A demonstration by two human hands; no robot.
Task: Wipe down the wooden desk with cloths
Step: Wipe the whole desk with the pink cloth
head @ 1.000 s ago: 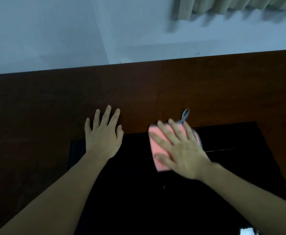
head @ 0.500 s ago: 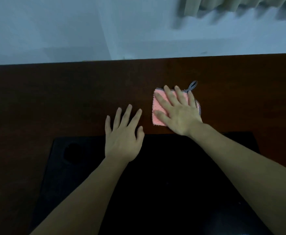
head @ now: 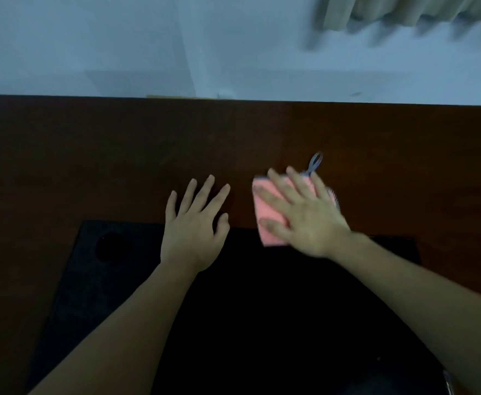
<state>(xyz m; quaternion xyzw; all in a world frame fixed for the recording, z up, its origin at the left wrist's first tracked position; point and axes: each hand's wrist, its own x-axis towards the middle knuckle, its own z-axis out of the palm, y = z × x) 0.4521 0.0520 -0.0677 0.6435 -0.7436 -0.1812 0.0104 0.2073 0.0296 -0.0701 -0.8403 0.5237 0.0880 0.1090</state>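
Surface: dark wooden desk (head: pixel 91 155) spanning the frame's middle band, its far edge running straight under a pale wall (head: pixel 119 38); curtain hem (head: pixel 418 10) at upper right.

Black mat (head: pixel 262 309): lower centre, lying on the desk, wood bare on its left, right and far sides.

Pink cloth (head: pixel 265 215): centre-right, straddling the mat's far edge, mostly on wood; grey hanging loop (head: pixel 315 162) points toward the wall.

Right hand (head: pixel 305 215): flat on the cloth, fingers straight and spread, pressing it down; blurred.

Left hand (head: pixel 196 220): just left of the cloth, apart from it, fingers relaxed and spread, resting across the mat's far edge, grasping nothing.

Judgement: the right hand alone works the cloth. Broad unobstructed wood lies toward the wall and to the right; leftward the other hand blocks.
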